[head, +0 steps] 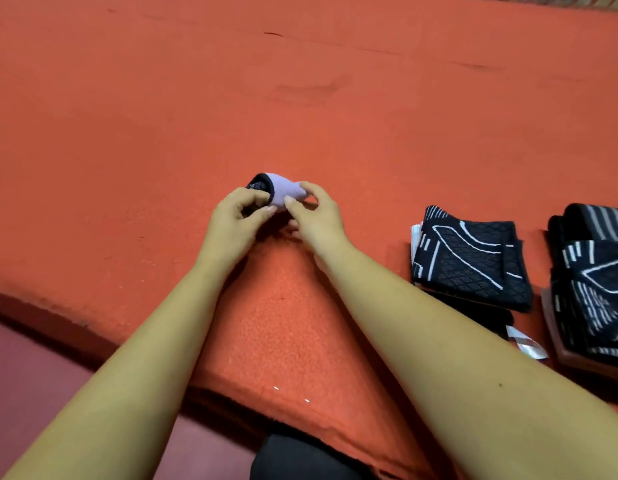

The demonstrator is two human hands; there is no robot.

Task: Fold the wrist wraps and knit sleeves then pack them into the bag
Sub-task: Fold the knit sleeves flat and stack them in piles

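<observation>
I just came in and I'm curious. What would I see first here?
First, the left hand and right hand meeting mid-picture, both pinching a small rolled lilac wrap with a black inside. All around is the big orange cloth, and at the right sit two stacks of folded black sleeves with white lines.

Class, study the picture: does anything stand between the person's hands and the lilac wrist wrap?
Nothing visible does: the left hand and right hand both pinch the lilac wrist wrap directly. The folded black knit sleeves lie apart to the right. No bag is in view.
</observation>
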